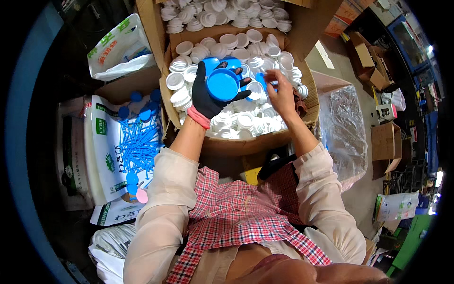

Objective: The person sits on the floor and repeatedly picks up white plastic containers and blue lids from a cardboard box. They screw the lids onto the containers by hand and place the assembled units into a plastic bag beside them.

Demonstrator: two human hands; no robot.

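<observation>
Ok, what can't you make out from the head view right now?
- What the bare right hand pinches: fingers cover it; only a sliver of blue shows.
- Underside of the blue lid: the gloved left hand cups it from behind.
- Depth of the white caps: the top layer hides it in the cardboard box.
- Rear box: cut off by the top edge.

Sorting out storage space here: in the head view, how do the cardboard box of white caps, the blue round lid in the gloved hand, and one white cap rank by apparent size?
1. Brown cardboard box
2. Round blue plastic lid, held in the black-gloved left hand
3. Single white plastic cap, though the lid sits nearer the camera
</observation>
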